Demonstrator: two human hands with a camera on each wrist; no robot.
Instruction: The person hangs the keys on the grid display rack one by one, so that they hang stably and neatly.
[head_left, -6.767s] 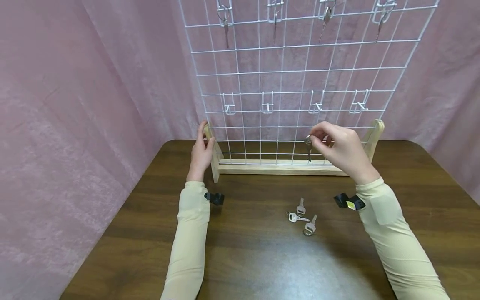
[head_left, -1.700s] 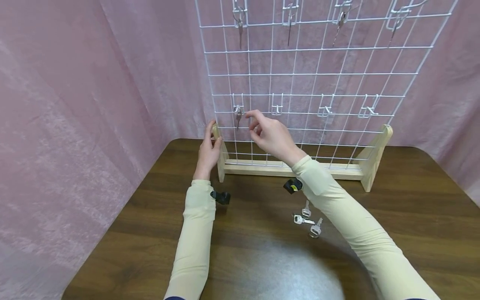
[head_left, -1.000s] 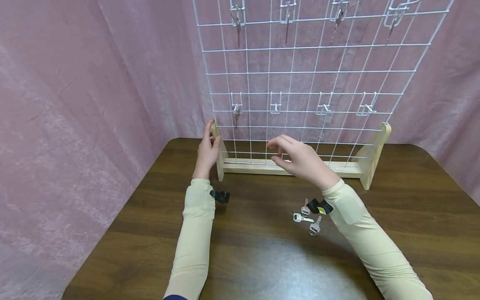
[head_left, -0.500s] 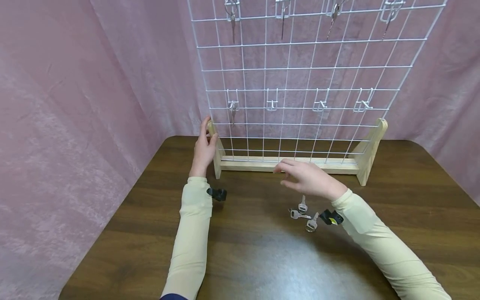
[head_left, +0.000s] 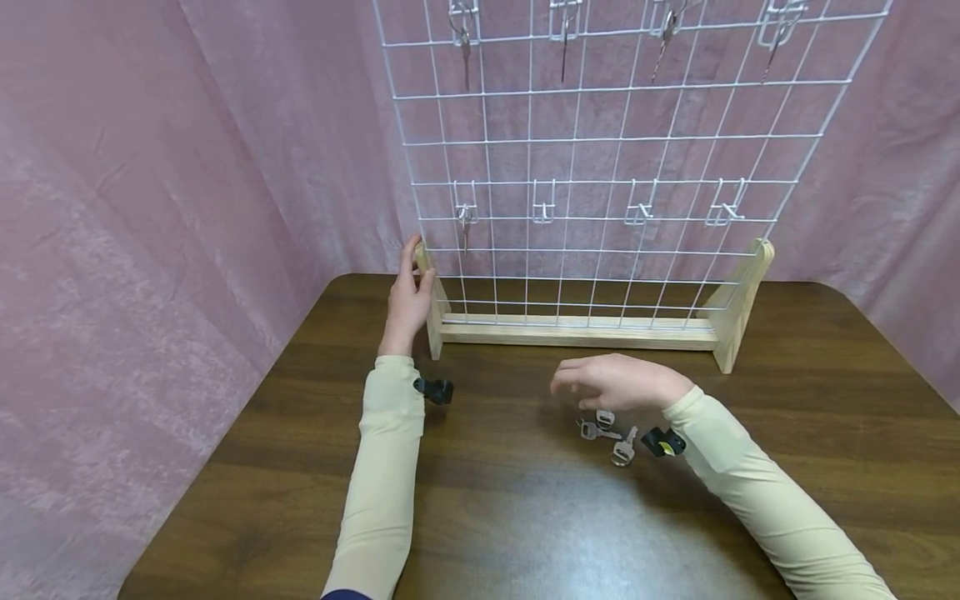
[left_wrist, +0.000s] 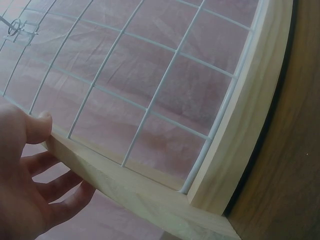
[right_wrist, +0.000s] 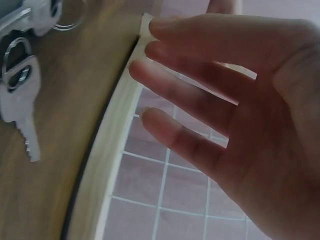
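My left hand [head_left: 407, 308] grips the left wooden upright [head_left: 433, 329] of a white wire grid rack [head_left: 600, 182]. In the left wrist view its thumb [left_wrist: 40, 127] lies on one side of the wood, with fingers on the other. My right hand [head_left: 618, 383] hovers just above three loose keys with rings, its fingers relaxed and holding nothing. One key [head_left: 622, 451] lies nearest me, another key [head_left: 590, 430] to its left; a third key [head_left: 605, 418] is partly hidden under the hand. A key [head_left: 466, 218] hangs from the lower left hook.
Several keys hang on the upper hooks, one of them a key [head_left: 564, 54] second from left. Three lower hooks, including a hook [head_left: 543, 210], hold no key. The rack's wooden base bar [head_left: 577, 335] stands on a brown table [head_left: 495, 517] before pink curtains [head_left: 187, 208].
My right hand earlier held a key by its ring; that key now hangs on the lower left hook. The hand has come away, down and right to the loose keys. My left hand stays put.
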